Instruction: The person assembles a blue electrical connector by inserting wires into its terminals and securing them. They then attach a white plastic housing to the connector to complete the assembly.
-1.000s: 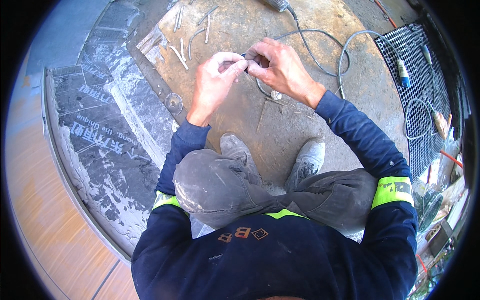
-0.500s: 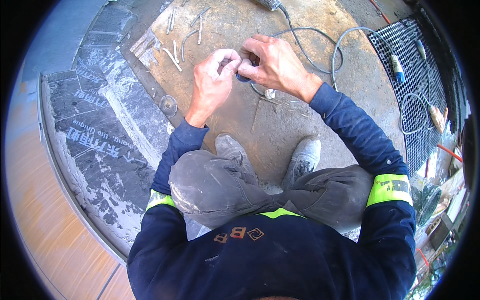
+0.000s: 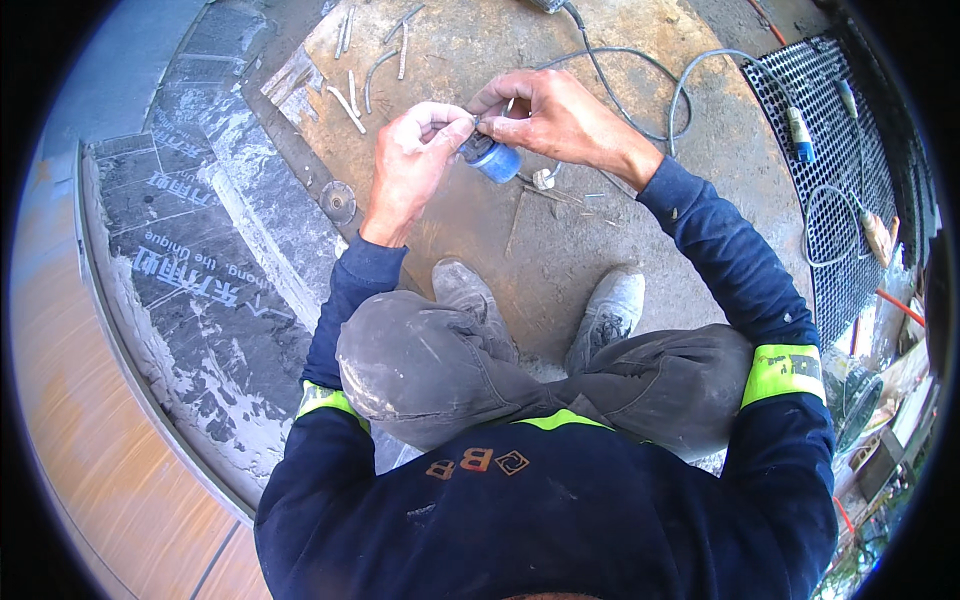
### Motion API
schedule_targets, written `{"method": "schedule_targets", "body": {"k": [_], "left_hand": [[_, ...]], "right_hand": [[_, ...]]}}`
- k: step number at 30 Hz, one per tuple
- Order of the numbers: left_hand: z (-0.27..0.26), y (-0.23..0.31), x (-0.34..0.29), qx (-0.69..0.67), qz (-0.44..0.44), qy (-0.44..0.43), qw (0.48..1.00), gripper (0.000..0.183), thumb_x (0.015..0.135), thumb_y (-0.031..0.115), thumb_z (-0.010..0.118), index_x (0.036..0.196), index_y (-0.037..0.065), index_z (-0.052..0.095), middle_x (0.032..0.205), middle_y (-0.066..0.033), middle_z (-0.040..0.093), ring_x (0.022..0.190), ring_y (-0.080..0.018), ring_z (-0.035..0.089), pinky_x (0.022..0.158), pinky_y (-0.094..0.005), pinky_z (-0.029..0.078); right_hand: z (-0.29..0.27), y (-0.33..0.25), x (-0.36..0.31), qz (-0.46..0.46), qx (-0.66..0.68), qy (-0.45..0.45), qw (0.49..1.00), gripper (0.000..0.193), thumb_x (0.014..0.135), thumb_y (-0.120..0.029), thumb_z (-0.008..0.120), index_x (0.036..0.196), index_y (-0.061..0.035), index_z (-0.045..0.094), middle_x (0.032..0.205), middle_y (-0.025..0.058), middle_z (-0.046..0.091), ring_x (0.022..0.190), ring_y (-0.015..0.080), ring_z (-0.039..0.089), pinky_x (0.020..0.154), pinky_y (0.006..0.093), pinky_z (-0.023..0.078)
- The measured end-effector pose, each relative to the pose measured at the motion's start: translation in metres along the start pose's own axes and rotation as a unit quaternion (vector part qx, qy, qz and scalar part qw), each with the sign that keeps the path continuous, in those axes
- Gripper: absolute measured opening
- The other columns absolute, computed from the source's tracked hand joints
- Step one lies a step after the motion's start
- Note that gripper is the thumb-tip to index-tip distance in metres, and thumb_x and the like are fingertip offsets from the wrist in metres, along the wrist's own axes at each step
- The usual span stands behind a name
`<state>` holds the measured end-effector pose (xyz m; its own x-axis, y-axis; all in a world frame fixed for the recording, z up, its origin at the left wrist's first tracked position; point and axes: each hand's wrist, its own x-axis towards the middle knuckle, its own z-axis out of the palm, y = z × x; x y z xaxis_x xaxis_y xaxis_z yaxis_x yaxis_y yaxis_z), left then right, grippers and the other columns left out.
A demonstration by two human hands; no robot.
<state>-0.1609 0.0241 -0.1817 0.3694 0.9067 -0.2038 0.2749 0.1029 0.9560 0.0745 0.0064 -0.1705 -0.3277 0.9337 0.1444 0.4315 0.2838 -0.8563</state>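
My left hand [image 3: 412,160] and my right hand [image 3: 560,115] meet above the floor, fingertips pinched together almost touching. Just below the fingertips hangs a small blue cylindrical piece [image 3: 497,163] with a dark upper part. Both hands pinch at its dark top end, though the exact grip is partly hidden by the fingers. What kind of thing it is cannot be made out. Near my right wrist, a small white plug-like piece [image 3: 544,179] lies on the floor beside thin sticks.
Short cord-like strips [image 3: 348,108] and a round metal disc [image 3: 338,201] lie left. A grey cable [image 3: 640,55] loops ahead. Right are black perforated matting [image 3: 830,130] and a blue-and-white connector [image 3: 799,135]. Mortar-smeared dark slabs [image 3: 200,260] line the left; my shoes [image 3: 605,305] stand between.
The blue piece, mostly covered by my right hand before, now hangs in plain sight below the fingertips. My right hand has shifted slightly; its fingers are more extended.
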Motion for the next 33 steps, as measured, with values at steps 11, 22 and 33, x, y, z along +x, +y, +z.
{"method": "schedule_targets", "body": {"k": [11, 22, 33], "left_hand": [[0.006, -0.006, 0.001, 0.062, 0.068, 0.007, 0.996, 0.017, 0.101, 0.012, 0.075, 0.113, 0.001, 0.072, 0.096, -0.0047, 0.076, 0.087, -0.0096, 0.07, 0.078, -0.0277, 0.057], [0.019, -0.003, 0.0, 0.033, 0.136, 0.015, 0.99, 0.012, 0.102, 0.007, 0.072, 0.112, 0.0, 0.072, 0.095, -0.0053, 0.076, 0.086, -0.0097, 0.071, 0.078, -0.0279, 0.058], [0.007, 0.016, -0.03, 0.018, 0.111, -0.08, 0.99, 0.015, 0.104, 0.006, 0.07, 0.117, 0.0, 0.068, 0.107, -0.0029, 0.072, 0.097, -0.0096, 0.067, 0.086, -0.026, 0.054]], "right_hand": [[0.003, -0.01, 0.001, -0.121, -0.17, -0.001, 0.978, 0.023, 0.089, -0.023, 0.07, 0.097, -0.0021, 0.066, 0.087, 0.0209, 0.07, 0.083, 0.0437, 0.071, 0.074, 0.0526, 0.057], [0.006, -0.004, -0.004, -0.029, -0.093, 0.041, 0.994, 0.038, 0.088, -0.039, 0.074, 0.081, -0.003, 0.064, 0.067, 0.0205, 0.063, 0.065, 0.0435, 0.065, 0.063, 0.0506, 0.052], [-0.05, 0.086, -0.018, 0.214, -0.151, 0.056, 0.963, 0.032, 0.101, -0.036, 0.066, 0.094, -0.0048, 0.07, 0.071, 0.0096, 0.066, 0.066, 0.0175, 0.07, 0.062, 0.0356, 0.056]]}}
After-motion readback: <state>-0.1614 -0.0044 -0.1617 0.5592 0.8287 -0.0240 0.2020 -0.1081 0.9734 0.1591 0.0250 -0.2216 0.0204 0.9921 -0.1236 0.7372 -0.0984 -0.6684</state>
